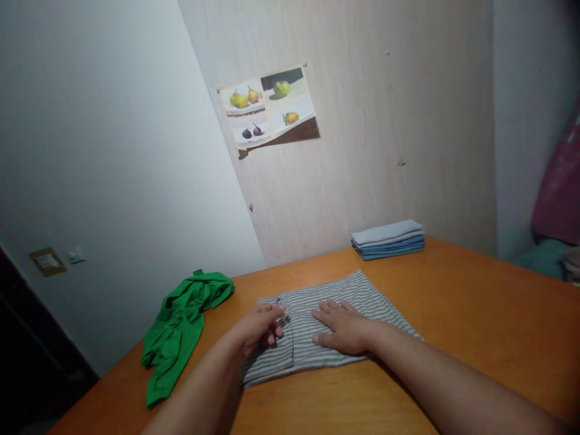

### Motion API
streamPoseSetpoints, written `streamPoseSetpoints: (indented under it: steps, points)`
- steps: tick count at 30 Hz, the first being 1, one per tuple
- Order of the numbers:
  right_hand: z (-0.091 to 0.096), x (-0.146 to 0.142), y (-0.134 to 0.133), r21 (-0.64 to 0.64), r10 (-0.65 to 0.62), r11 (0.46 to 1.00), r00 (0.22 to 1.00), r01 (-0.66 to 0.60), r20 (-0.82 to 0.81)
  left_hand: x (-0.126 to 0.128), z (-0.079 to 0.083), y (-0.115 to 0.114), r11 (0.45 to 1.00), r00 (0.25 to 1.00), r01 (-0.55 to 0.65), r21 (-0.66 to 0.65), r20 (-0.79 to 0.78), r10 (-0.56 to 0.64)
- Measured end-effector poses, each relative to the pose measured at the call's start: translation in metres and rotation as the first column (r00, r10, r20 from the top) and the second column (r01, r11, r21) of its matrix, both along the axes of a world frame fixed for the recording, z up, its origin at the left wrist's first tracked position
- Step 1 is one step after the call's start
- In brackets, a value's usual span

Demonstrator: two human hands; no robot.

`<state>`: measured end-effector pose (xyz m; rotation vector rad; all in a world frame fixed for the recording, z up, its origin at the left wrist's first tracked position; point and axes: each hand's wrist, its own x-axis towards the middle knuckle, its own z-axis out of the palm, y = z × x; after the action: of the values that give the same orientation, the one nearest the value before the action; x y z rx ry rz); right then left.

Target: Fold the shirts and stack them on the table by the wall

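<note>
A grey-and-white striped garment [308,356] lies on the table before me, with a folded-over section along its left side. My right hand [347,328] rests flat on its middle, fingers spread, palm down. Over the folded left part is my left hand [261,326], its fingers loosely bent and apart. I see no fabric between those fingers, though the underside of the hand is hidden. To the left of the striped garment, a crumpled green garment [181,320] lies in a loose heap at the table's left edge.
A neat stack of folded blue and grey cloths [388,240] stands on the orange wooden table [475,314] at the back, near the wall. A sheet of fruit pictures [272,112] hangs on the wall. Pink fabric [559,187] shows at the far right.
</note>
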<state>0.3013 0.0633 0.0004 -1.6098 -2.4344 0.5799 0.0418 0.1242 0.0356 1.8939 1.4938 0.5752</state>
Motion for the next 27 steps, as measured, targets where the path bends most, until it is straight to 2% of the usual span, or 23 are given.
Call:
streamPoseSetpoints:
  steps: [2,5,8,10,13,15,19,22,24,25,27]
  points:
    - [0.000,0.000,0.000,-0.002,0.002,1.000,1.000,-0.002,0.001,-0.003,-0.002,0.008,0.992,0.996,-0.068,0.109,0.057,0.062]
    - [0.000,0.000,0.000,-0.006,0.005,1.000,1.000,-0.005,0.004,-0.006,-0.009,0.017,0.947,0.989,-0.148,0.284,0.060,0.136]
    - [0.002,-0.001,-0.001,-0.010,0.001,1.000,1.000,-0.001,0.005,-0.001,-0.025,0.016,0.923,0.994,-0.092,0.374,-0.023,0.108]
    - [0.003,-0.001,-0.003,-0.009,-0.001,1.000,1.000,0.001,0.006,0.004,-0.036,0.009,0.936,0.967,0.037,0.350,-0.250,0.055]
    - [0.005,-0.001,-0.004,-0.002,0.002,1.000,1.000,-0.002,0.007,0.011,-0.045,0.001,0.954,0.809,0.185,0.234,-0.588,-0.013]
    - [0.004,0.000,-0.005,0.001,0.002,1.000,1.000,-0.002,0.006,0.012,-0.045,-0.002,0.957,0.763,0.212,0.200,-0.645,-0.034]
    - [-0.001,0.001,-0.004,0.018,-0.001,1.000,1.000,0.002,-0.023,0.012,-0.042,-0.004,0.952,0.771,0.224,0.209,-0.635,-0.042]
    - [-0.001,0.005,0.000,0.091,-0.004,0.996,0.993,0.015,-0.121,0.013,-0.039,-0.007,0.953,0.777,0.220,0.208,-0.628,-0.042]
    - [0.004,0.013,0.007,0.148,-0.084,0.981,0.967,0.122,-0.241,0.014,-0.037,-0.009,0.955,0.780,0.224,0.197,-0.623,-0.054]
    - [0.006,0.020,0.010,0.166,-0.168,0.960,0.939,0.225,-0.298,0.014,-0.037,-0.011,0.954,0.782,0.229,0.192,-0.621,-0.062]
    - [0.013,0.038,0.016,0.159,-0.375,0.877,0.852,0.454,-0.365,0.015,-0.035,-0.012,0.953,0.784,0.238,0.188,-0.616,-0.075]
